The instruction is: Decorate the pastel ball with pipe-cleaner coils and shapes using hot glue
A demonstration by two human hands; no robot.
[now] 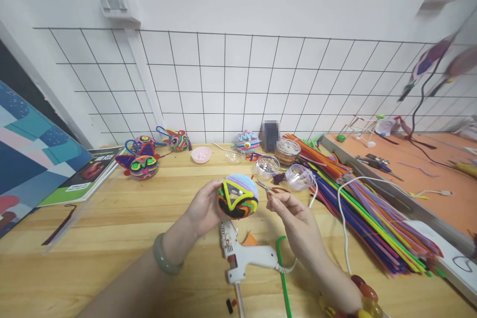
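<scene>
My left hand point(206, 208) is closed round the left side of a ball point(238, 196) covered in colourful pipe cleaners, holding it above the table. A yellow pipe-cleaner triangle on the ball frames a see-through patch. Just right of the ball, my right hand point(292, 213) grips small scissors point(264, 187) with reddish handles; their metal tips point at the ball, apart from it. Below the ball, a white hot glue gun point(257, 257) lies on the table with a glue stick in its rear. A bent green pipe cleaner point(283, 278) lies beside its handle.
Finished pipe-cleaner balls point(143, 166) stand at the back left, near a pink bowl point(201, 155). Clear plastic half-shells point(299, 177) sit at the back right. A large bundle of pipe cleaners point(357, 218) and a white cable point(341, 228) occupy the right side. Magazines point(84, 179) lie left.
</scene>
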